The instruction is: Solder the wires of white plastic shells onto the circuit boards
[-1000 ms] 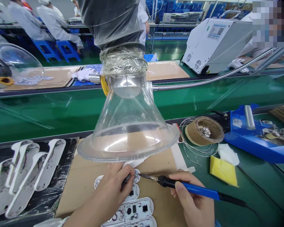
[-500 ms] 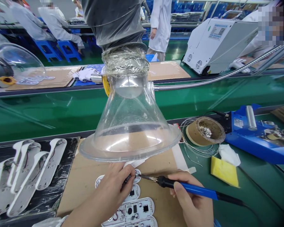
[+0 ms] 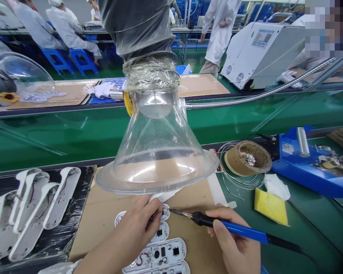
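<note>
My right hand (image 3: pixel 236 238) is closed around the blue handle of a soldering iron (image 3: pixel 231 227). The iron points left, its metal tip close to the right edge of a small round white circuit board (image 3: pixel 166 212) with fine wires on it. Just left of that board, my left hand (image 3: pixel 144 220) pinches dark tweezers (image 3: pixel 152 217), mostly hidden by the fingers. More white housings with circuit boards (image 3: pixel 167 252) lie below my left hand, partly covered by my forearm. All of this is on a brown cardboard sheet (image 3: pixel 100 207).
A clear fume hood (image 3: pixel 160 152) hangs low over the cardboard. To the right are a solder coil (image 3: pixel 231 180), a round brown tub (image 3: pixel 247 158), a yellow sponge (image 3: pixel 271 207) and a blue stand (image 3: pixel 311 167). White curved housings (image 3: pixel 60 201) lie at left. Co-workers are beyond.
The soldering iron and my right hand have shifted slightly right, drawing the tip back from the board's middle. My left hand stays nearly still. A standing person in the background has moved right.
</note>
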`<state>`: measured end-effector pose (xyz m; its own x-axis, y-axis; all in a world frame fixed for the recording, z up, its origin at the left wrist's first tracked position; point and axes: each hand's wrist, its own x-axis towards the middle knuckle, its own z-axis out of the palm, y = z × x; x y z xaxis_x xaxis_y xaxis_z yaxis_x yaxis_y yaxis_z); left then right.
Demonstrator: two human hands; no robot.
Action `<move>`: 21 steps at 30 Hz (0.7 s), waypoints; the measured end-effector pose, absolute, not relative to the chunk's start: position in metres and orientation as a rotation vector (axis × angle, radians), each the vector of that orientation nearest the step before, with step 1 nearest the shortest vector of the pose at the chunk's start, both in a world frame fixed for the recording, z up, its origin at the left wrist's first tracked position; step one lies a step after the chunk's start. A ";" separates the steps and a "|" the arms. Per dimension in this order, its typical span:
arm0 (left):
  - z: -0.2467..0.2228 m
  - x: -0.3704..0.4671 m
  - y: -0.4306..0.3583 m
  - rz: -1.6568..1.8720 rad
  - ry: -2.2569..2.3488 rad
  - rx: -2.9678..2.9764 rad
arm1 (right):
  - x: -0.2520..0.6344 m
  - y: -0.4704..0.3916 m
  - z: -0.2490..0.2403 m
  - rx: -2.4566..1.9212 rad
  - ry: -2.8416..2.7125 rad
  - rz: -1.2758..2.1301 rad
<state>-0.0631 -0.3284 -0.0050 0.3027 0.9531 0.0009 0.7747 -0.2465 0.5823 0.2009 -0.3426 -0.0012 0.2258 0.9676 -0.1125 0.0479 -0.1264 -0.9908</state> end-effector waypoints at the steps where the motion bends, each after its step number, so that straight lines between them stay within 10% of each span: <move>1: -0.004 -0.063 -0.328 0.489 1.530 2.094 | 0.201 -0.343 -0.001 -1.440 -1.018 1.102; 21: 0.040 -0.086 -0.298 0.418 1.519 2.164 | 0.232 -0.328 -0.024 -1.198 -0.910 0.969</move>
